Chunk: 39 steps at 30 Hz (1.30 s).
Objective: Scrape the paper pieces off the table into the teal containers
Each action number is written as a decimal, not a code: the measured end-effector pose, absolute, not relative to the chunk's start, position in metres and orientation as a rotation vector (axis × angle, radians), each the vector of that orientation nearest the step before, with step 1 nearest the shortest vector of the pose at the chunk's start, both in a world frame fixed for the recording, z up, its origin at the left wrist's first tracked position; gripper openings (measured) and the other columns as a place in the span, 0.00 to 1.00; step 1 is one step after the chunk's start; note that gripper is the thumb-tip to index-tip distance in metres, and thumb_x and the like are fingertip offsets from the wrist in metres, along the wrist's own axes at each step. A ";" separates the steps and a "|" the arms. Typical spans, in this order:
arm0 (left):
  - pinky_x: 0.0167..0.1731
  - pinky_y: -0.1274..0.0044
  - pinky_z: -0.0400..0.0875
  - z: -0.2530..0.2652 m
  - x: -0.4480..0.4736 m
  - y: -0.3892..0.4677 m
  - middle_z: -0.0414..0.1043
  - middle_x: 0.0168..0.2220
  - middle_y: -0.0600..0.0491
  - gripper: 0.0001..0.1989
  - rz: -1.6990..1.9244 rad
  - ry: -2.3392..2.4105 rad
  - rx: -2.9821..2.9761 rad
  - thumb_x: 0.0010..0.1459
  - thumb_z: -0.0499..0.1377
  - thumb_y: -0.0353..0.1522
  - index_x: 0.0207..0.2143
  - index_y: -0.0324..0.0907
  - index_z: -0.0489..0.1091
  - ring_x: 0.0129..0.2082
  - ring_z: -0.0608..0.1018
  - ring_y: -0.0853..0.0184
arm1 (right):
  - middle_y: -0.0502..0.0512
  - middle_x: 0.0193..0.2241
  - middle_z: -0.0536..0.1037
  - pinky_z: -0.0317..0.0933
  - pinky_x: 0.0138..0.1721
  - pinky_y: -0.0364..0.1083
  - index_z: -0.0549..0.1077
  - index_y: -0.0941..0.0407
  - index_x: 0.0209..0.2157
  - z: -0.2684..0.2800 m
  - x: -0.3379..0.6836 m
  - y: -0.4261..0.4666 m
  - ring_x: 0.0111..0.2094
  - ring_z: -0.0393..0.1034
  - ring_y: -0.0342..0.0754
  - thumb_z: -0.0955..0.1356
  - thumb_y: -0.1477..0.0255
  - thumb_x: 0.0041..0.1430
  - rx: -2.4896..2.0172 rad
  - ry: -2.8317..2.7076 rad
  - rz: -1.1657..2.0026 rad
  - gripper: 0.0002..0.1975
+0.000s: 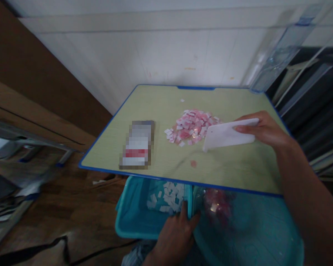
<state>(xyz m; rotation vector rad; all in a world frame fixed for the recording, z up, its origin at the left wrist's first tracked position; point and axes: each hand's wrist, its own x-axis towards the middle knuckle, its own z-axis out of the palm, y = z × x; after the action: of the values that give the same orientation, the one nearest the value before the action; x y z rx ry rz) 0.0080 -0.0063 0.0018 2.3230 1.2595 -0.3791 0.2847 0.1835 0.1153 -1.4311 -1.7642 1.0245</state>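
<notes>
My right hand (262, 129) is closed round a flat white plastic scraper (230, 133), thumb on its face. The scraper is tilted over the table, its far edge beside a pile of small pink and white pieces (195, 123). Below the table's front edge, my left hand (179, 231) grips the right rim of a teal basin (140, 231), with fingers on the inner side and thumb on the outer side. Loose white paper-like pieces (172, 195) lie in the basin. A single pink piece (193, 163) rests apart from the pile.
A phone with a blurred screen (137, 144) lies on the left of the blue-edged table (161, 103). A second teal container (266, 229) at lower right holds a clear bag with red contents (218, 207). A clear plastic bottle-like container (277, 59) stands at the back right corner.
</notes>
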 end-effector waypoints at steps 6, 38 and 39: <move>0.33 0.66 0.69 0.005 0.009 -0.006 0.52 0.55 0.38 0.26 -0.398 1.267 2.279 0.55 0.50 0.30 0.56 0.53 0.52 0.34 0.75 0.58 | 0.49 0.17 0.69 0.48 0.17 0.38 0.77 0.59 0.27 0.121 0.296 0.181 0.18 0.57 0.38 0.71 0.61 0.40 -1.442 -1.757 0.908 0.15; 0.32 0.67 0.69 0.007 0.010 -0.004 0.51 0.55 0.38 0.25 -0.439 1.266 2.280 0.55 0.49 0.28 0.55 0.53 0.53 0.33 0.75 0.58 | 0.50 0.18 0.70 0.49 0.19 0.38 0.76 0.61 0.30 0.126 0.284 0.176 0.19 0.58 0.38 0.71 0.63 0.42 -1.394 -1.877 1.163 0.16; 0.32 0.67 0.69 0.008 0.010 -0.004 0.51 0.55 0.38 0.25 -0.450 1.268 2.274 0.55 0.49 0.28 0.55 0.53 0.52 0.34 0.75 0.58 | 0.50 0.18 0.70 0.49 0.19 0.38 0.76 0.61 0.30 0.126 0.283 0.176 0.19 0.58 0.38 0.71 0.63 0.42 -1.386 -1.883 1.161 0.16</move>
<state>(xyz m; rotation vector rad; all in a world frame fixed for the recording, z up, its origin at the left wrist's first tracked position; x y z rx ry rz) 0.0098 -0.0040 0.0079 2.2745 1.2684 -0.4504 0.2833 0.1761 0.1263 -1.3858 -1.8826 1.1610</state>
